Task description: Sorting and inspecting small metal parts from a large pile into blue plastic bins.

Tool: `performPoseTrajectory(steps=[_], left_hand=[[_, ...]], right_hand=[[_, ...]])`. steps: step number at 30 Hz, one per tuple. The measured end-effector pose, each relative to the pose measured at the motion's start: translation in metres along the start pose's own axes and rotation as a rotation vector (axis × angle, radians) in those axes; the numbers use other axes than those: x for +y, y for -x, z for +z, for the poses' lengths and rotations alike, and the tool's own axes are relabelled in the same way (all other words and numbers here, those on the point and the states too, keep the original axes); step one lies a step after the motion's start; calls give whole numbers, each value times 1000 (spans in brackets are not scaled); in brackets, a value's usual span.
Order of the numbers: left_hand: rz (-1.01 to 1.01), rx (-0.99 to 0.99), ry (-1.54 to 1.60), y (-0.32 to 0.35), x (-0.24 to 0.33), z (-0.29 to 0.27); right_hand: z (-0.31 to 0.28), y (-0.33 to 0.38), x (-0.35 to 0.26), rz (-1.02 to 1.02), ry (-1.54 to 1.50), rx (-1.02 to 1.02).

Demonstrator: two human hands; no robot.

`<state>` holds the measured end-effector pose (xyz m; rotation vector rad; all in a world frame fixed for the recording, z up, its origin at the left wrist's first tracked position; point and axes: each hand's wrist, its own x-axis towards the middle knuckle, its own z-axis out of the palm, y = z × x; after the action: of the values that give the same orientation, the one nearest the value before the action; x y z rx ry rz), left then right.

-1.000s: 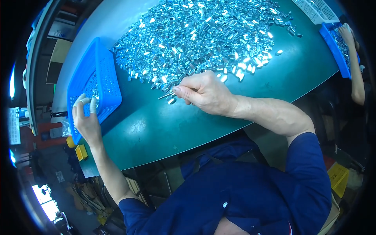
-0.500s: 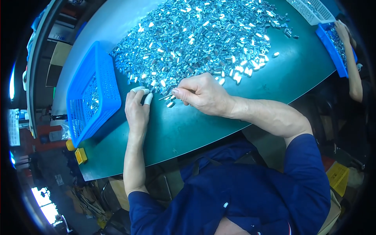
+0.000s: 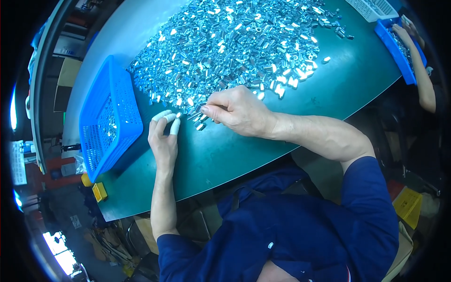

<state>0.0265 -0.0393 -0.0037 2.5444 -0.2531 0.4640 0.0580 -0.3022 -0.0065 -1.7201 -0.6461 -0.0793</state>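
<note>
A large heap of small shiny silver metal parts (image 3: 235, 42) is spread over the far half of a dark green table (image 3: 300, 117). The right hand (image 3: 239, 110) is laid on the near edge of the heap, with its fingers curled and its thumb and forefinger pinched together over a few loose parts (image 3: 199, 120) lying on the table; whether a part is actually held between them cannot be told. The left hand (image 3: 163, 136) is rested on the table just beside the right hand, with white finger cots seen on its fingertips (image 3: 174, 126). Its fingers are bent and drawn together toward the same loose parts, and a small bright part seems to be touched by them, though a grip cannot be confirmed. A blue perforated plastic basket (image 3: 101, 122) is stood to the left of the left hand, near it but apart, and some metal parts are seen inside. At the far right edge of the table, a second blue plastic tray (image 3: 392, 47) is reached into by another person's arm (image 3: 423, 80).
</note>
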Motion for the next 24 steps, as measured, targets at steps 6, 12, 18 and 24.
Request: performPoseTrajectory(steps=[6,12,18,24], left_hand=[[23,-21,169,15,31,-11],[34,-28,225,17,36,-10],[51,-39,284,16,45,-6],[48,-44,310,15,47,-2]], right_hand=[[-1,4,-3,38,3,-34],[0,2,-2,79,-62,-9],[-3,4,-7,73,-90,-50],[-5,3,-8,103,-115,-61]])
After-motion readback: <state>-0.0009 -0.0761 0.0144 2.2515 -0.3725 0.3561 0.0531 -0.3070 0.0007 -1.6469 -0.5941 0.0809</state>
